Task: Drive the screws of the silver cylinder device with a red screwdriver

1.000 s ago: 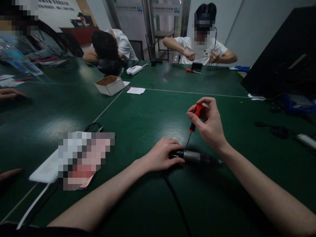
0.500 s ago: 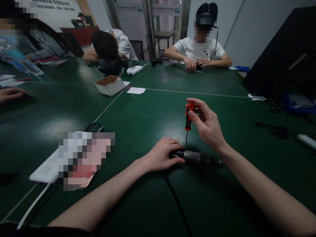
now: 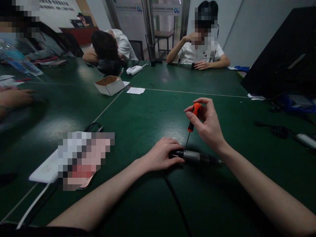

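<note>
My left hand is wrapped round the black rear end of a pen-shaped electric tool, which lies on the green table. The tool has a grey metal middle and a dark tapering front that points right. My right hand grips the red-and-black handle of a screwdriver between thumb and fingers. Its thin shaft leans, top to the right, and the tip meets the tool where the black part joins the grey. A black cable runs from under my left hand towards me.
A white power strip and a blurred-out pink flat object lie at the left. Farther back are an open cardboard box and a paper slip. A large black panel stands at the right. Other people sit round the table.
The screwdriver handle has tilted to the right in my right hand, its tip staying on the tool. My left hand has not moved. The person opposite has raised a hand to the face.
</note>
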`<state>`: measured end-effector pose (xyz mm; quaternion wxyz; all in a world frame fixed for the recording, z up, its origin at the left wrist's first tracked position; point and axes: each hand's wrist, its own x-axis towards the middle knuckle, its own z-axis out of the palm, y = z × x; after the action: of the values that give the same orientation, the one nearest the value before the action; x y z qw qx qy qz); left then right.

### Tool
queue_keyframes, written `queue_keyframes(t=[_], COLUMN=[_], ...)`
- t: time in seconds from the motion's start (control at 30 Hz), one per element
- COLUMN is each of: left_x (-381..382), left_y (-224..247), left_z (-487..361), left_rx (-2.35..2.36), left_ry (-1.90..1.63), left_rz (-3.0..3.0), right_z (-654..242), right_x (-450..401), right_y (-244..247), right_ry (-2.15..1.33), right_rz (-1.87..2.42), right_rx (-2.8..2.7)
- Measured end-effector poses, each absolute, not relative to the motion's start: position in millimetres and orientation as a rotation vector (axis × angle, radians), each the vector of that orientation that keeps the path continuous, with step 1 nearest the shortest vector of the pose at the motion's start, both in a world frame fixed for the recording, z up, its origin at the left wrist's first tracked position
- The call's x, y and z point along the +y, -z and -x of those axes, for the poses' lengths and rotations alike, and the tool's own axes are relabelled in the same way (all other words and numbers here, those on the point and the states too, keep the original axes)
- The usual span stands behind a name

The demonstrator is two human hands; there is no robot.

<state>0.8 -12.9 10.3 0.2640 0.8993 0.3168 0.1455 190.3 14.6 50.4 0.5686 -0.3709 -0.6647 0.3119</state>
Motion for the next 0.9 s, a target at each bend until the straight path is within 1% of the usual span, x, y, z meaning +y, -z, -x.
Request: queue_keyframes(t=[0.27,0.43,0.6,0.77,0.9], left_x=[-13.0,-12.6,-12.6,-12.9,-13.0], left_y=[-9.8,-10.5,-10.9,-10.9,-10.6], left_z=[-0.3,-0.3,-0.5,-0.4,-0.6], left_rx=[0.85,0.842,0.851,0.844,0.842], left_ry=[-0.4,-0.401,-0.411,-0.403,-0.409], left_rz=[-2.424,-2.435,-2.441,-2.437,-2.44], right_z=[-191.8,-191.8,-193.2,-193.5,-194.0], right_x=[15.2,16.4,18.4,18.4,18.8], right_y=[-53.9,-54.0,-50.4,-48.9,-50.0], right_ry=[-0.633,-0.72,-0.699,-0.775,-0.702], right_rz=[0.904,0.884,0.896,0.912,0.889], right_rx=[-1.709,-1.68,-1.583,-1.542,-1.624])
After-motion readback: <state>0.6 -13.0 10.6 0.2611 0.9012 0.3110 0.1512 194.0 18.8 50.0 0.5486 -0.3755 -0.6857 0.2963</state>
